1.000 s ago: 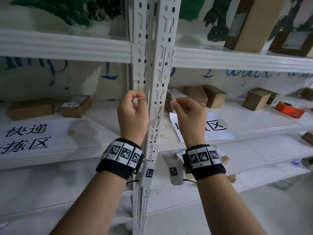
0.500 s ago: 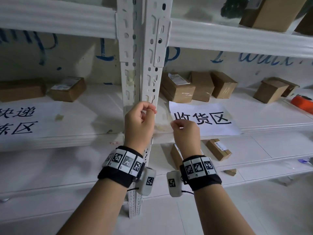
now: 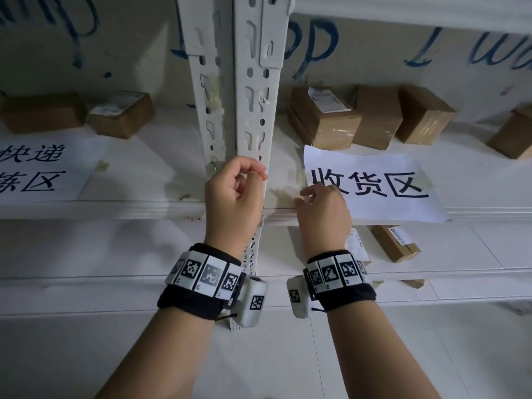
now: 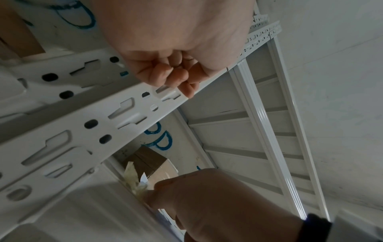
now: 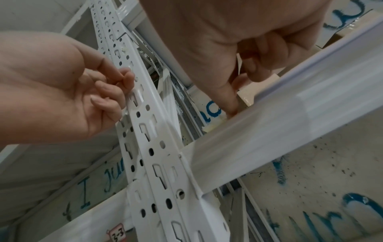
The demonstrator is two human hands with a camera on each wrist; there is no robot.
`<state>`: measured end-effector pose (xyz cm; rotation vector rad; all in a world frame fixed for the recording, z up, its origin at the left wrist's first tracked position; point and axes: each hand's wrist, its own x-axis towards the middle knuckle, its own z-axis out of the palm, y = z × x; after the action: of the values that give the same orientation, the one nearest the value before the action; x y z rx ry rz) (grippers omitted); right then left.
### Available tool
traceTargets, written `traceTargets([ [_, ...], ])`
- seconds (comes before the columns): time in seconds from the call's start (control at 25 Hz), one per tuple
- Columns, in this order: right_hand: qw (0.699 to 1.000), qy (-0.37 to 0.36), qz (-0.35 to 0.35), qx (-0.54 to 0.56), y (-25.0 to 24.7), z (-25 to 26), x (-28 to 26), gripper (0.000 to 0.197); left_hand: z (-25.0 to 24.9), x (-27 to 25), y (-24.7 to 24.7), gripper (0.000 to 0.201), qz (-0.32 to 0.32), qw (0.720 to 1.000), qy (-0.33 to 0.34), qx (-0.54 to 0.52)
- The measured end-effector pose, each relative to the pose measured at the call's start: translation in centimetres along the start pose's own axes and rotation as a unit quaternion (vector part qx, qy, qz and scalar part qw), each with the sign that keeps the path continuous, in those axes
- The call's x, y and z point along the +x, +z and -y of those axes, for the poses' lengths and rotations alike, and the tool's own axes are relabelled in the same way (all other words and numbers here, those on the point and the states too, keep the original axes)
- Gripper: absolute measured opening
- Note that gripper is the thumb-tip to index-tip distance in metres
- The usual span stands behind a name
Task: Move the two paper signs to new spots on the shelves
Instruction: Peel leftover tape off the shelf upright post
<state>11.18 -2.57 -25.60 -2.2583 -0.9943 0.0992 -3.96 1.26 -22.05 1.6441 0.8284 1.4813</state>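
The right paper sign point(image 3: 374, 185), white with large black characters, lies on the middle shelf point(image 3: 475, 185), overhanging its front edge. My right hand point(image 3: 311, 197) is at its lower left corner, fingers curled, pinching the corner where yellowed tape point(image 4: 132, 176) sticks to the shelf; a bit of paper stands up there. The left paper sign point(image 3: 37, 171) lies flat on the same shelf at far left, partly out of frame. My left hand point(image 3: 254, 175) hovers against the white perforated post point(image 3: 253, 116), fingers curled, thumb on forefinger, nothing visible in it.
Brown cardboard boxes point(image 3: 325, 119) stand behind the right sign, more point(image 3: 121, 113) behind the left one. Another box point(image 3: 394, 243) lies on the shelf below. Tape remnants point(image 3: 102, 165) spot the shelf. The wall behind carries blue lettering.
Both hands have dropped from higher up the post to the middle shelf's front edge. My right hand moved right onto the right sign's corner. The view has tilted downward.
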Motion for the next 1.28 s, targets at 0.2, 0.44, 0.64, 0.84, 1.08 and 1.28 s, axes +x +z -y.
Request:
traceTargets([
  [0.2,0.993,-0.044,0.027,-0.103,0.8,0.0,-1.1,0.029,0.0,-0.4,0.3,0.016,-0.006,1.0,-0.017,0.015],
  [0.44,0.998,-0.049,0.028,-0.03,-0.2,0.4,-2.4,0.024,-2.3,0.2,-1.1,0.018,0.002,1.0,-0.017,0.011],
  [0.64,0.994,-0.093,-0.018,0.059,-3.1,4.0,-3.5,0.025,-4.8,1.5,-3.4,0.021,-0.054,0.998,0.024,0.033],
  [0.84,0.947,-0.246,-0.143,0.149,-7.7,11.6,-4.4,0.017,-6.6,4.8,-4.1,0.041,-0.184,0.981,0.025,0.052],
  [1.08,0.925,-0.328,-0.122,0.148,-8.5,16.2,-4.3,0.032,-8.1,6.8,-4.9,0.03,-0.093,0.994,0.003,-0.063],
  [1.28,0.93,-0.331,-0.103,0.119,-6.3,16.2,-3.6,0.042,-7.0,7.9,-7.0,0.037,-0.05,0.999,-0.02,-0.005],
])
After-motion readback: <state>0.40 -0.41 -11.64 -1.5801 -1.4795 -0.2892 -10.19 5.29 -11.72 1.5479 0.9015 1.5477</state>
